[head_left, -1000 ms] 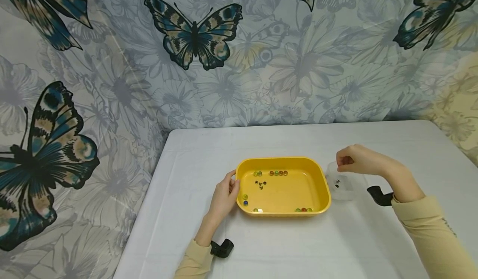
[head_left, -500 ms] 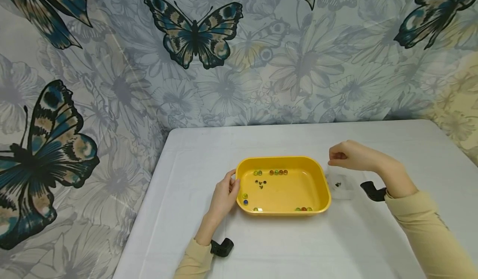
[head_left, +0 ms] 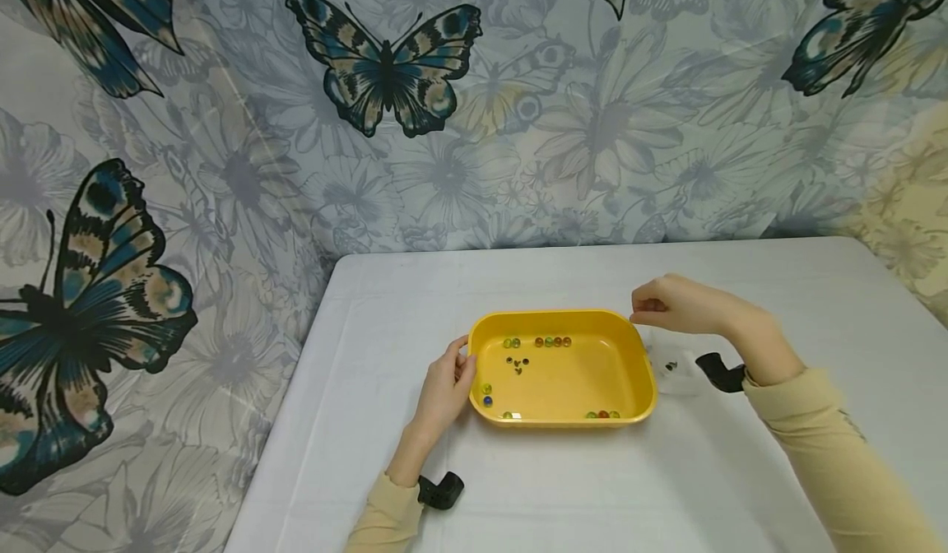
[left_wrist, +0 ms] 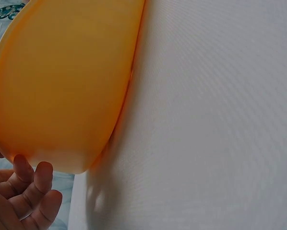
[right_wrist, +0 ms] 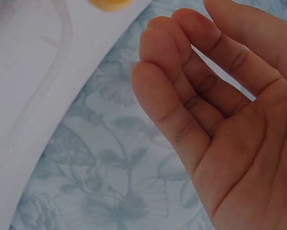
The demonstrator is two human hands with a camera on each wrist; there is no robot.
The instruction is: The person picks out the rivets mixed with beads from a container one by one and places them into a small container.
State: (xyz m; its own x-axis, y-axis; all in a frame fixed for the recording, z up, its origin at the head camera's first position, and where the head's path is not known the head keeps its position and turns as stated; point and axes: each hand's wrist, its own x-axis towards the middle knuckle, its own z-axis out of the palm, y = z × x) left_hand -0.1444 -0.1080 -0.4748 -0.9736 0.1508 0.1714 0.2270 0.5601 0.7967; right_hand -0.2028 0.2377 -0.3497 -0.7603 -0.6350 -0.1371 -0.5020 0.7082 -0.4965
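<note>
My left hand [head_left: 446,378] grips the left rim of a yellow tray [head_left: 570,372], thumb at the rim. In the left wrist view its fingers [left_wrist: 42,179] curl beside the tray's outer wall [left_wrist: 62,86]. Inside the tray lie several glass marbles [head_left: 550,341] and a small cluster of tiny dark pieces [head_left: 518,363]. My right hand [head_left: 685,304] hovers at the tray's upper right corner, fingers bent and fingertips together. Its thumb tip is out of the right wrist view, so any small thing pinched there stays hidden. Below it stands a clear container [head_left: 677,380] with dark bits [head_left: 671,366].
A white cloth covers the table [head_left: 415,290]. Behind it hangs a butterfly-patterned wall covering [head_left: 444,191]. Black wrist cameras are on both wrists, the left one [head_left: 440,491] close above the table.
My right hand has moved left from above the clear container to the tray's upper right corner. My left hand and the tray have stayed put.
</note>
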